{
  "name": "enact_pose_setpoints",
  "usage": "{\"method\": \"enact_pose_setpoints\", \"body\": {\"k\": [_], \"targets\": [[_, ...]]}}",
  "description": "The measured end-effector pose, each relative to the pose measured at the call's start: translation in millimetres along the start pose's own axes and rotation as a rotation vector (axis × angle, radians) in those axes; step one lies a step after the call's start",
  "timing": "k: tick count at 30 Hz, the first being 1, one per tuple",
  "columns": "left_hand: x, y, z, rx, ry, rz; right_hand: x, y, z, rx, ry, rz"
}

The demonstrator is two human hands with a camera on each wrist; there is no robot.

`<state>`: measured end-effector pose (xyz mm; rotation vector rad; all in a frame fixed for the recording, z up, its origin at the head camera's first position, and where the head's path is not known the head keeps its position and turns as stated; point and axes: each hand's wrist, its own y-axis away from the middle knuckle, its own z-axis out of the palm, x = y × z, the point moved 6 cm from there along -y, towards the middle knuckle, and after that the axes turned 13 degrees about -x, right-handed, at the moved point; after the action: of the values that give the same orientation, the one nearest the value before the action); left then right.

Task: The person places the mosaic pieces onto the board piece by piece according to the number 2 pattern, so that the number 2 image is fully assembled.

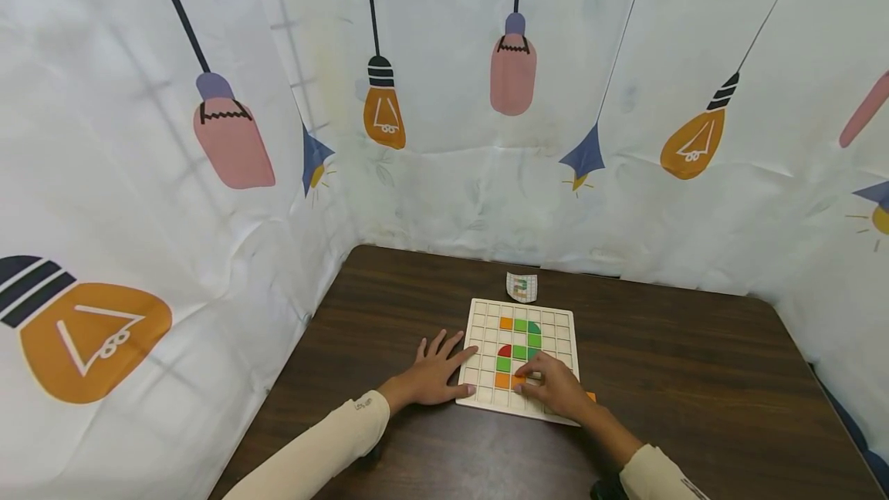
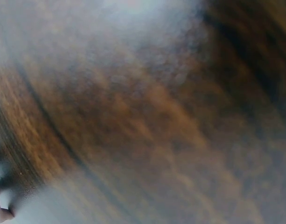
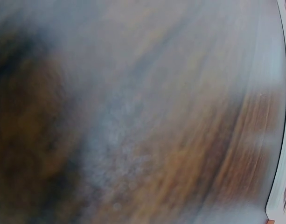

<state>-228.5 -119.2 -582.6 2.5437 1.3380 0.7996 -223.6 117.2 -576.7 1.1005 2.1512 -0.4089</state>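
A pale square grid board (image 1: 481, 319) lies on the dark table. Its cells hold colored tiles: a red quarter-round tile (image 1: 505, 350), several green tiles (image 1: 520, 325), and an orange tile (image 1: 502, 380) in the lower part. My right hand (image 1: 559, 388) pinches another orange tile (image 1: 518, 381) between thumb and index finger, at the cell beside that one. My left hand (image 1: 436, 373) is spread, with its thumb and fingers resting on the board's left edge. The left wrist view catches only fingertips (image 2: 0, 212) in the corner.
A small paper card (image 1: 522, 288) with a colored grid pattern lies behind the board. Part of an orange piece (image 1: 591, 396) shows at the board's right edge, beside the right wrist. Brown wood-grain table (image 1: 681, 361) surrounds the board; a printed white curtain (image 1: 444, 199) hangs behind.
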Motion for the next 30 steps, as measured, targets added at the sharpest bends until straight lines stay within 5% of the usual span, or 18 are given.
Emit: {"method": "enact_pose_setpoints", "body": {"k": [30], "targets": [[1.3, 1.3, -0.6, -0.002, 0.006, 0.001, 0.3, 7.6, -9.0, 0.068, -0.037, -0.042]]}}
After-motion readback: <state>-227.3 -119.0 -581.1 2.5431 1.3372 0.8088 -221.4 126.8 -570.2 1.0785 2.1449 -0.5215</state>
